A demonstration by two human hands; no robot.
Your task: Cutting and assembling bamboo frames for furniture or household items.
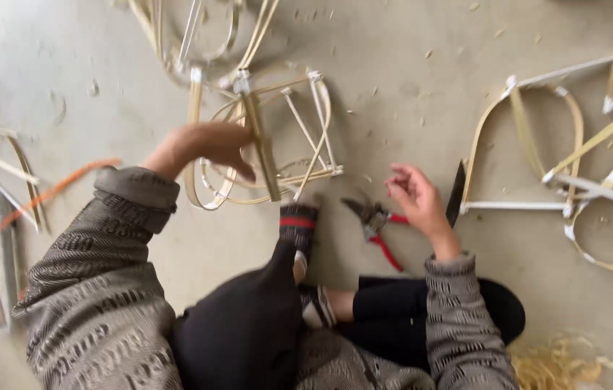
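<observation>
- My left hand (209, 148) is closed on the bamboo frame (266, 137); the fingers curl around its left side, near the thick upright strip in the middle. The hand is a little blurred, so I cannot tell which strip exactly the fingertips press.
- The frame is a small cage of bent, pale bamboo strips, tied at the joints with white bindings. It lies on the grey concrete floor (407, 87), just in front of my foot in a striped sock (299, 224).
- My right hand (416, 196) is open and holds nothing — the fingers are loosely bent, the palm turned up and to the left.
- Just beside this hand, to its left, the pruning shears with red handles (376, 225) lie on the floor, not touched by the fingers.
- On the other side of the right hand a dark flat blade (456, 193) rests on the floor, close to the wrist.
- Further right there are more bamboo frames (581, 166) — well apart from both hands.
- An orange cord (32, 202) runs over the floor at the left, near my sleeve.
- Pale bamboo shavings (559, 365) are heaped at the bottom right.
</observation>
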